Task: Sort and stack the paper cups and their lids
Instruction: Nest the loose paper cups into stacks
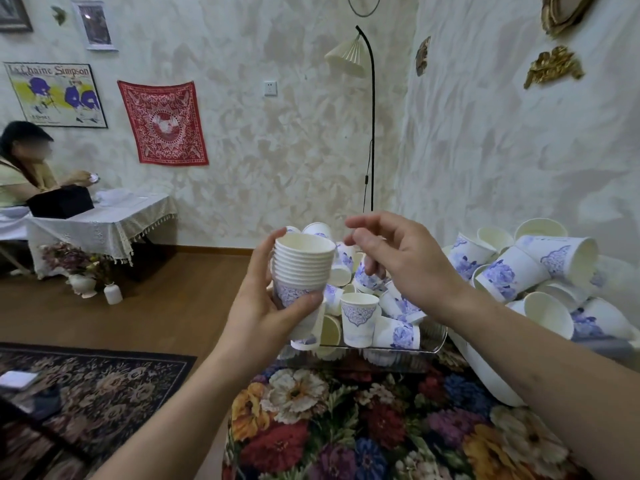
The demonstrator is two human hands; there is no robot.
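Cups (360,292) lie jumbled in a clear tray (438,341) on a floral cloth (346,427), one upright cup (359,318) among them; larger cups (540,261) pile up at right against the wall. Behind stand a lamp (372,133), a red wall hanging (162,122), and a seated person (24,168) at a lace-covered table (104,220). The left hand (266,306) grips a stack (301,268) of nested cups upright above the tray. The right hand (398,258) hovers just beside the stack's rim, fingers loosely curled, holding nothing.
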